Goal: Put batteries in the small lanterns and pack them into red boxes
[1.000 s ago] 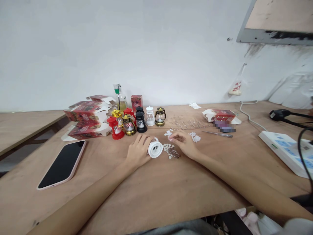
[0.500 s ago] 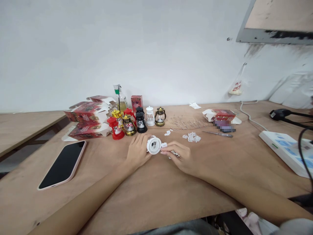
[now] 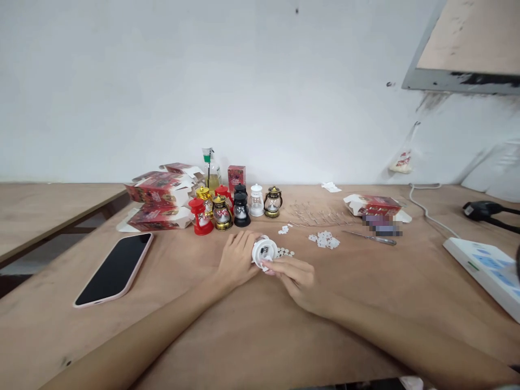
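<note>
Plywood bench (image 3: pixel 365 303), white wall behind. Left hand (image 3: pixel 238 260) is gripping a white lantern (image 3: pixel 264 251) on its side at centre, fingers curled round it, open base facing near. Right hand (image 3: pixel 293 275) is pressing pinched fingertips to the base rim; what they hold, I cannot tell. Button cells (image 3: pixel 285 252) are lying just right. Judgement: bracing the lantern on the bench is keeping the fiddly work steady.

A small assembly workshop: a bare plywood surface (image 3: pixel 252 325) against a scuffed white wall, with toy lanterns (image 3: pixel 239 208), red cartons (image 3: pixel 156 195) and loose parts at 12 o'clock.
</note>
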Available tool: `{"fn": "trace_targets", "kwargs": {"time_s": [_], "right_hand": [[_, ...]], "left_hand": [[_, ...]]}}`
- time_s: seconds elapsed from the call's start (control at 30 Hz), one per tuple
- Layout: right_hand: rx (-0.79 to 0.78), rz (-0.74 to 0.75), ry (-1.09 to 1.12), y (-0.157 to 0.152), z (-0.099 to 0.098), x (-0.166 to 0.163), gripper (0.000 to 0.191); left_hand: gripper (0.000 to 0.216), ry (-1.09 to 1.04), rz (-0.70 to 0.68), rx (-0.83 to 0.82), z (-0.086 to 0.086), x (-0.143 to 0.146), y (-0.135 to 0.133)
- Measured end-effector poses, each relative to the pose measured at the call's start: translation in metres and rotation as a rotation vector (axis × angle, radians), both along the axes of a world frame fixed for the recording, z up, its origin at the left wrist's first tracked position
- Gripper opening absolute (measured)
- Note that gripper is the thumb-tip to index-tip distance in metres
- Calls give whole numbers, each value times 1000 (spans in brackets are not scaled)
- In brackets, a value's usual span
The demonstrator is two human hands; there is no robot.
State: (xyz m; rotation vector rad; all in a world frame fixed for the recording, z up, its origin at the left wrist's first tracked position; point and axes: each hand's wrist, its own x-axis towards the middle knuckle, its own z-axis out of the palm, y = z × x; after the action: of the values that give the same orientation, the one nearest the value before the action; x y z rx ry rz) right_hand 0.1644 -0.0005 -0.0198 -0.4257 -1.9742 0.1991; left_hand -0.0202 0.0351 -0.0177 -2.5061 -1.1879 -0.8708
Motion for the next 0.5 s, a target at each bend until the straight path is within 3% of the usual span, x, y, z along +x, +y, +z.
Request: {"fn": "trace_targets", "kwargs": {"time_s": [0.17,0.33,0.5], "right_hand": [[111,-39,48,2,4,1,39],[202,-245,72,2,9,1,15],[238,-227,23,7,3,4,22]], "left_hand": [[39,-15,2,-48,1,2,-2],[43,-14,-1,-35,1,3,-2],[43,5,-11,-8,0,4,-2]]}}
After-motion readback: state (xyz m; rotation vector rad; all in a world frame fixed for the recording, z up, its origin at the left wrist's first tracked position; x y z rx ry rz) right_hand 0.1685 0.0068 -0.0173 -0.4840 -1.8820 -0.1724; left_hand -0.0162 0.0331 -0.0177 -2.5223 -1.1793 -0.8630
